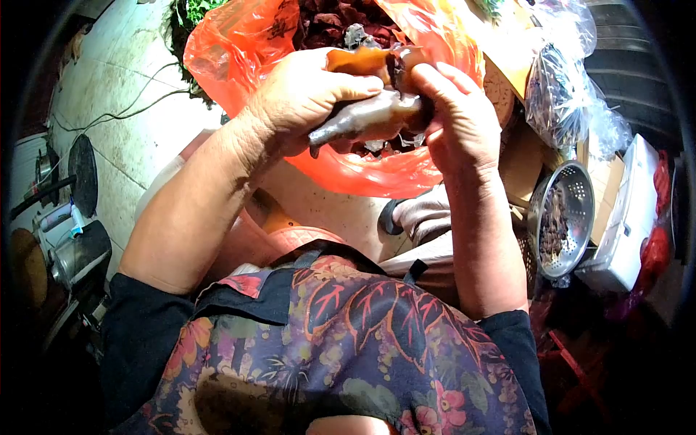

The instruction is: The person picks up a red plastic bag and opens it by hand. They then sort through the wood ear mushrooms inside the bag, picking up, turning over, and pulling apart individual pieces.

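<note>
Both of my hands hold a brown, glossy, rubbery wood ear mushroom (377, 117), stretched between them, with light showing through its upper edge. My left hand (308, 90) grips its left side, thumb on top. My right hand (462, 116) pinches the right side between thumb and fingers. Directly under it lies a wide-open orange-red plastic bag (239, 54). Dark red-brown wood ear pieces (344, 18) fill the bag, partly hidden by my hands and the piece.
To the right stands a metal colander (586, 206) with dark pieces inside, beside a white box (627, 225). A clear plastic bag (558, 101) sits above it. Leafy greens (194, 11) are at the upper left. Cookware, including a metal pot (83, 254), stands at the far left.
</note>
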